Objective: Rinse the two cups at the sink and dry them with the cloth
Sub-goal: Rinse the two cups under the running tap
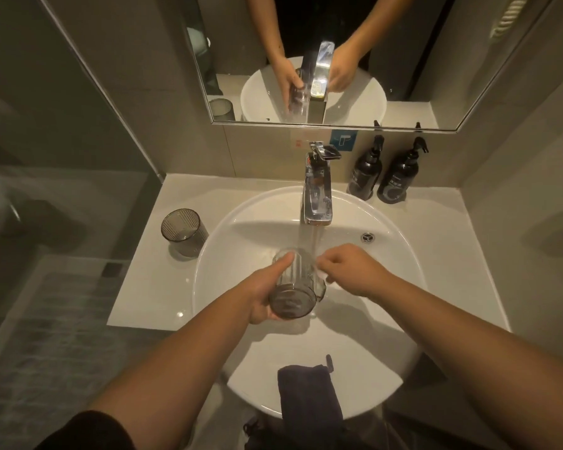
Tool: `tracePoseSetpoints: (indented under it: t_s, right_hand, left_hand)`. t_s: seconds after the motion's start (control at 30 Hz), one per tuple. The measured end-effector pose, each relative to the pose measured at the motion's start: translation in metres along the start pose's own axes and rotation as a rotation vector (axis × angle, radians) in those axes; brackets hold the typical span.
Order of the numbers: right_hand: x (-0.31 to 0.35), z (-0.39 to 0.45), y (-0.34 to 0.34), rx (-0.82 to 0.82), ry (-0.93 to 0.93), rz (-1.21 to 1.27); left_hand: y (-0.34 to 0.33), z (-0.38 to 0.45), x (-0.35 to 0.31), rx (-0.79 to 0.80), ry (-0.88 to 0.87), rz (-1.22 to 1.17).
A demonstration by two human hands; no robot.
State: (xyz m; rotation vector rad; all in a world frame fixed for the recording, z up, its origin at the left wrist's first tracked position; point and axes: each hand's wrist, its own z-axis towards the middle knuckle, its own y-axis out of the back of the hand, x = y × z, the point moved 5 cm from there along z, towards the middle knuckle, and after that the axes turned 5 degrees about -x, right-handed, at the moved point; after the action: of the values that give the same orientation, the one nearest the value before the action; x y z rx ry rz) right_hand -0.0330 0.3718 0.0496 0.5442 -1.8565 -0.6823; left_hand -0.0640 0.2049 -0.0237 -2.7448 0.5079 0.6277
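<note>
**Cup one under the tap, second still waiting**

Cup (294,285) in hand, tilted with its mouth toward the running water (306,238) — a person stands at the white sink (387,241) with the rinse under way. The left hand (264,293) grips the smoky ribbed tumbler round its side, thumb laid along the wall, holding it over the middle of the basin just below the chrome tap (317,196). The right hand (355,271) sits at the cup's rim beside the stream with fingers curled in; whether it pinches the rim or merely rubs it cannot be told from here.

The second cup (184,232) stands upright on the counter (143,287) to the left of the basin, well apart from the water; whether it has been rinsed cannot be judged. The dark cloth (309,404) hangs over the near edge of the sink, not in use.

By the look of things the job is in its early half — one cup is being rinsed, and both have yet to be dried. Two dark pump bottles (379,177) stand by the wall at right, and the mirror (306,60) above repeats the hands.
</note>
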Motion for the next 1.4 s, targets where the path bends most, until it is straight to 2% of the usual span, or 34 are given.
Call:
tracePoseSetpoints:
  t_s: [0.1, 0.17, 0.27, 0.33, 0.43, 0.53, 0.67, 0.73, 0.8, 0.9, 1.03, 1.1, 1.23, 1.4]
  right_hand:
    - [0.02, 0.011, 0.059, -0.418, 0.049, -0.029]
    - [0.052, 0.02, 0.091, -0.577, 0.239, -0.074]
    - [0.096, 0.035, 0.102, -0.513, 0.49, -0.375]
    - [0.099, 0.038, 0.093, -0.431, 0.518, -0.48]
    - [0.081, 0.025, 0.075, -0.425, 0.525, -0.583]
    - [0.061, 0.008, 0.059, -0.433, 0.468, -0.486]
    - [0.046, -0.026, 0.032, -0.625, 0.405, -0.127]
    - [0.036, -0.035, 0.008, -0.553, 0.257, 0.055]
    - [0.035, -0.032, -0.015, -0.384, 0.119, 0.167]
    - [0.052, -0.018, -0.032, -0.195, 0.046, 0.218]
    - [0.082, -0.015, -0.064, 0.348, -0.139, 0.626]
    - [0.1, -0.014, -0.074, 0.481, -0.094, 0.701]
    - [0.141, 0.002, -0.094, 0.453, 0.057, 0.724]
    - [0.181, 0.02, -0.127, 0.312, 0.257, 0.451]
  left_hand:
    - [0.009, -0.005, 0.011, -0.036, 0.001, -0.001]
    - [0.012, -0.007, 0.015, -0.043, -0.009, 0.004]
    - [0.016, -0.013, 0.016, -0.063, -0.034, 0.014]
    - [0.018, -0.018, 0.017, -0.082, -0.062, 0.025]
    - [0.024, -0.026, 0.018, -0.109, -0.105, 0.011]
    - [0.029, -0.036, 0.017, -0.123, -0.149, -0.014]
    - [0.038, -0.047, 0.014, -0.108, -0.22, -0.083]
    - [0.042, -0.054, 0.012, -0.079, -0.275, -0.134]
    - [0.046, -0.059, 0.011, -0.046, -0.357, -0.156]
    - [0.058, -0.07, 0.009, -0.034, -0.51, -0.179]
    - [0.089, -0.092, 0.009, -0.057, -0.626, -0.224]
    - [0.111, -0.107, 0.006, -0.142, -0.7, -0.085]
    - [0.159, -0.134, -0.003, -0.304, -0.823, 0.218]
    - [0.212, -0.148, 0.002, -0.377, -0.851, 0.238]
